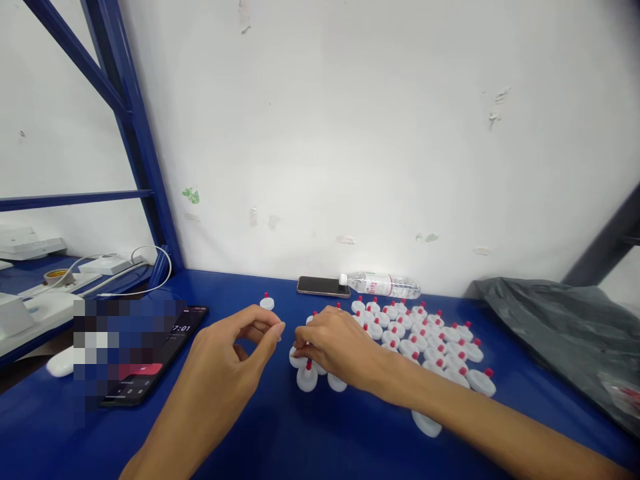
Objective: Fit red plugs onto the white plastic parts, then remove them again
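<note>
Dozens of red-tipped white discs [410,348], one bottle [383,285]; left hand [225,353] loosely curled, apparently empty; right hand [337,341] curled amid discs, hold unclear.

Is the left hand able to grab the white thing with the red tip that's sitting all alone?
Probably yes: the lone white piece sits just beyond the left hand, and nothing seems to block the way. The right hand is over by the other pieces.

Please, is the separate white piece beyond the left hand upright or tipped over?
Upright: the white piece has its red tip pointing up, above its wide white base, which sits on the blue table.
</note>
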The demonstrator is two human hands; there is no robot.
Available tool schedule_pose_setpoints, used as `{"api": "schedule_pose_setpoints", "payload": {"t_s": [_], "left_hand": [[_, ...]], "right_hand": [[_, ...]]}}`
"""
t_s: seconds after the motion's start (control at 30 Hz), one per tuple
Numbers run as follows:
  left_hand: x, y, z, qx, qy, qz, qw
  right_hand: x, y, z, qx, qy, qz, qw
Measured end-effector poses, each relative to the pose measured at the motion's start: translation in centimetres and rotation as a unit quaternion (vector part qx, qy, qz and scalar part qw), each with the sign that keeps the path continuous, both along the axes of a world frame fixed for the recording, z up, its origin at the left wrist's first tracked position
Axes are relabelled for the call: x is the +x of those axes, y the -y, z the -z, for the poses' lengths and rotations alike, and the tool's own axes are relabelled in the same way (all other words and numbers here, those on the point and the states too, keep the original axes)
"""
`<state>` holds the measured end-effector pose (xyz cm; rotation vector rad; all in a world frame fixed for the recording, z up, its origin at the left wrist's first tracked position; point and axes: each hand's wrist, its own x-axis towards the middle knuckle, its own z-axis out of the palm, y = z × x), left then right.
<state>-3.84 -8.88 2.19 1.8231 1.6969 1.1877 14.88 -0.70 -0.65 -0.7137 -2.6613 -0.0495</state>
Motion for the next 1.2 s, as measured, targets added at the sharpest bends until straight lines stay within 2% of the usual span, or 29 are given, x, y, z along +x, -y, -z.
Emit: {"api": "schedule_pose_setpoints", "payload": {"t_s": [0.3,0.5,0.83,1.03,1.2], "left_hand": [[0.2,0.0,-0.1,-0.003,0.006,-0.001,1.000],[0.1,-0.1,0.2,-0.010,0.007,-0.013,1.000],[0.4,0.1,0.1,0.009,0.000,-0.022,1.000],[0.3,-0.2,0.2,-0.009,-0.005,-0.028,1.000],[0.0,-0.3,0.4,-0.021,-0.016,-0.036,0.999]], "right_hand": [[0.3,0.2,-0.8,-0.006,0.011,0.004,1.000],[0.9,0.2,-2.3,0.007,-0.024,0.015,1.000],[2.5,-0.4,-4.6,0.046,-0.083,0.080,0.992],[3.2,-0.2,-6.0,0.056,-0.105,0.081,0.990],[3.2,0.1,-6.3,0.056,-0.104,0.080,0.990]]}}
